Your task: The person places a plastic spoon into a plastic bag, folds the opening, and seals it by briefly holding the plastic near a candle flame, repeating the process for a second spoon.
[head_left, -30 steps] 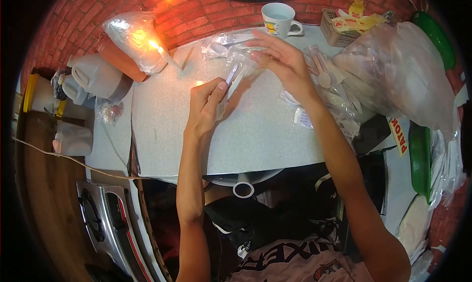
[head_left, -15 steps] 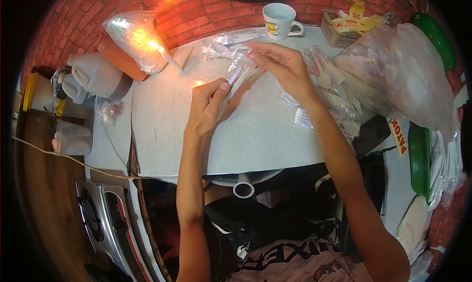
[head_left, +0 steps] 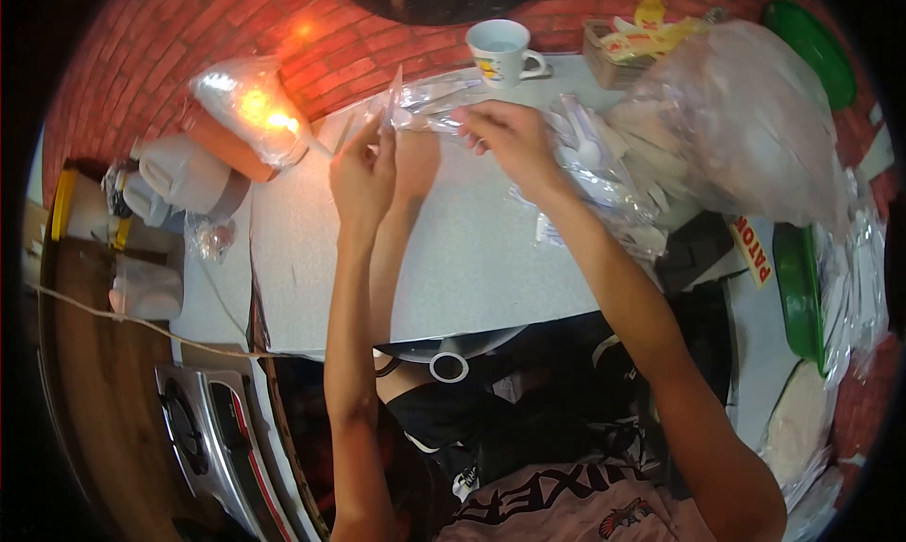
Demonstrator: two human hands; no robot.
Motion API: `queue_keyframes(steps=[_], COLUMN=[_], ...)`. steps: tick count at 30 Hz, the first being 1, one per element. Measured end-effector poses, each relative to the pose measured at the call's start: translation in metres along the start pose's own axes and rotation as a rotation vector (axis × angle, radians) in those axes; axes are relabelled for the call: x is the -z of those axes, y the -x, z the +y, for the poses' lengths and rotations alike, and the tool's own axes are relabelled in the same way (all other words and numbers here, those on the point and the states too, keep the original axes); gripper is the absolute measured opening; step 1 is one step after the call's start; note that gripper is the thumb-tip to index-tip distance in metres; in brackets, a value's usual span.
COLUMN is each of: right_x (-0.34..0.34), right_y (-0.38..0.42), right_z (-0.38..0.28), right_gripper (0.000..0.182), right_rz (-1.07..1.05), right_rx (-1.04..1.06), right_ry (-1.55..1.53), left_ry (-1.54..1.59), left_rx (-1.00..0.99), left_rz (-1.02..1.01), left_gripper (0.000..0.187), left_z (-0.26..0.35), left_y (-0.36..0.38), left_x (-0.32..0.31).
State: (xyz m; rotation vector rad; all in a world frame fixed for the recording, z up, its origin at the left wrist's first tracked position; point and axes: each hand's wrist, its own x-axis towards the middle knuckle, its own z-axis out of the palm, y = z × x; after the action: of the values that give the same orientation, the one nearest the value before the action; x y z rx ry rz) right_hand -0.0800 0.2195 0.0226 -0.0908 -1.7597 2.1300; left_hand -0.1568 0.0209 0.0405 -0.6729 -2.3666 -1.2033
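Observation:
My left hand (head_left: 364,176) is closed around a thin, pale plastic-wrapped strip (head_left: 394,96) that stands nearly upright above its fingers. Close to its left side a white candle (head_left: 318,146) burns, the flame by a clear plastic bag (head_left: 247,96). My right hand (head_left: 508,138) is to the right with its fingers curled in; whatever is between the fingertips is hidden. Just beyond the hands lie clear plastic packets (head_left: 436,122) on the white tabletop (head_left: 302,268). Right of my right hand is a pile of wrapped plastic spoons (head_left: 591,153).
A mug (head_left: 498,53) stands at the back beside a small basket (head_left: 604,60). A big plastic bag (head_left: 746,127) bulges at the right, near a green tray (head_left: 797,292). Jugs (head_left: 184,177) line the left side, above a gas stove (head_left: 212,438).
My left hand has moved up and left, bringing the strip near the candle and turning it more upright. My right hand has come away from it. The view has shifted slightly.

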Motion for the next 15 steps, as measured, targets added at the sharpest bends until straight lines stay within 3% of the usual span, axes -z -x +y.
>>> queue_keyframes(steps=[1, 2, 3, 5, 6, 8, 12, 14, 15], right_x=[-0.004, -0.006, -0.009, -0.017, -0.022, -0.034, -0.045, -0.05, -0.056], right_y=[-0.001, -0.001, 0.008, 0.027, 0.028, 0.03, 0.049, 0.058, 0.06], right_z=[0.008, 0.012, 0.003, -0.013, -0.005, 0.015, 0.005, -0.001, -0.002], right_gripper=[0.029, 0.028, 0.028, 0.028, 0.028, 0.032, 0.039, 0.041, 0.042], right_rz=[-0.013, -0.024, 0.007, -0.083, -0.062, -0.148, -0.236, -0.162, -0.16], right_rx=[0.139, 0.27, 0.261, 0.504, 0.496, 0.768, 0.834, 0.981, 0.948], right_ry=[0.162, 0.327, 0.323, 0.664, 0.659, 0.693, 0.673, 0.613, 0.508], left_ry=[-0.114, -0.255, -0.341, -0.423, -0.489, -0.561, -0.654, -0.302, -0.302], left_rx=[-0.16, -0.118, -0.209, -0.318, -0.365, -0.42, -0.543, -0.53, -0.528], left_rz=[0.016, -0.084, -0.065, -0.061, -0.111, -0.173, -0.107, -0.267, -0.279], left_gripper=[0.032, 0.031, 0.032, 0.034, 0.038, 0.042, 0.049, 0.048, 0.048], left_z=[0.006, 0.006, 0.009, 0.009, 0.003, -0.004, 0.027, 0.048, 0.051], left_y=[-0.013, -0.029, -0.04, -0.059, -0.066, -0.062, -0.025, 0.0, 0.014], left_x=[0.001, -0.001, -0.005, -0.017, -0.025, -0.041, -0.055, -0.053, -0.055])
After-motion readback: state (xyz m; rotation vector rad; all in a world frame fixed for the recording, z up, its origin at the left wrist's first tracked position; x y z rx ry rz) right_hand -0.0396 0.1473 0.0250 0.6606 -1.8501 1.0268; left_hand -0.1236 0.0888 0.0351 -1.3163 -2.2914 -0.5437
